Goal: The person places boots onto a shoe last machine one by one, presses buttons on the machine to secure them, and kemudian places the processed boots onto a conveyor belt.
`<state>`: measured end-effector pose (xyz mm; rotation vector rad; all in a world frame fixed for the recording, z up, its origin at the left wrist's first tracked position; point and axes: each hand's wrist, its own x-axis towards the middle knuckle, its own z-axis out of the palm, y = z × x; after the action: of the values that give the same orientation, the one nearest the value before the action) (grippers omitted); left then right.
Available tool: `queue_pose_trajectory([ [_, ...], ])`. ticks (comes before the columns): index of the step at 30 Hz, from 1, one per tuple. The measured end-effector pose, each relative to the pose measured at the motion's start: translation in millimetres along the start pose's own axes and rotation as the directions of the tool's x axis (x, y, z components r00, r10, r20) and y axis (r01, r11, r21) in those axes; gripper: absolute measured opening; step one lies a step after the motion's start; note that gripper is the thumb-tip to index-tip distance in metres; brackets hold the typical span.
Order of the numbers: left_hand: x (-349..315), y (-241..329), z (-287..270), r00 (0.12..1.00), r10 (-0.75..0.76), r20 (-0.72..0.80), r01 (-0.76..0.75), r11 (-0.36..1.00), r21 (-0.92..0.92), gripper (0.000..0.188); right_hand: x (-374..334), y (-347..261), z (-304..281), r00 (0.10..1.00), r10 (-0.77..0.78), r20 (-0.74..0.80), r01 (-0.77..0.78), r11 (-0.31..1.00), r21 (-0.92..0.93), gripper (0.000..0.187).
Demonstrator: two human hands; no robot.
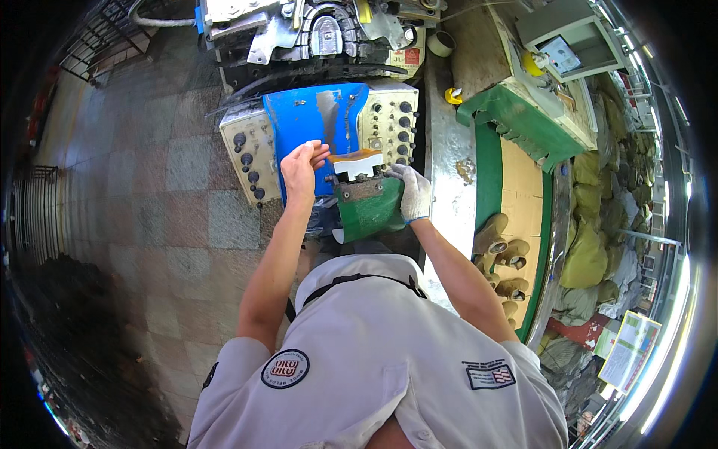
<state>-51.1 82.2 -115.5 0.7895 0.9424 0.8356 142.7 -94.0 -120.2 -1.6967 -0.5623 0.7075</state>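
Holding left hand (303,172) curled just left of crosswise white-brown piece (359,164), mid-frame, nearer than right hand (413,193); can't tell either grip.

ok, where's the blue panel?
Head view, upper centre: the blue panel sits between left control box and right control box, partly behind the left hand.

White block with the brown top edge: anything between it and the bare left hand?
Nothing visible. The left hand is right beside the white block's brown edge; whether they touch is unclear.
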Motion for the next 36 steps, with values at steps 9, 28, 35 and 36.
queue_pose_trajectory([
  [9,-9.6,-23.9,-15.4,0.992,-0.104,-0.067,0.106,0.994,0.021,0.035,-0.6,-4.8,-0.2,0.999,-0.011,0.053,0.016,0.996,-0.093,0.058],
  [28,-33.9,4.3,78.4,0.729,0.403,0.554,-0.561,-0.112,0.82,0.036,2.3,7.9,-6.7,1.0,0.004,0.025,-0.004,1.0,-0.006,0.053],
  [35,-30.7,6.2,77.1,0.666,0.529,0.526,-0.637,0.035,0.77,0.034,4.2,3.0,-5.9,1.0,0.009,-0.006,-0.008,1.0,0.022,0.053],
  [36,-30.3,15.6,79.5,0.671,0.541,0.506,-0.635,0.067,0.77,0.033,7.3,-2.8,-4.0,1.0,0.005,-0.012,-0.005,1.0,0.013,0.053],
])
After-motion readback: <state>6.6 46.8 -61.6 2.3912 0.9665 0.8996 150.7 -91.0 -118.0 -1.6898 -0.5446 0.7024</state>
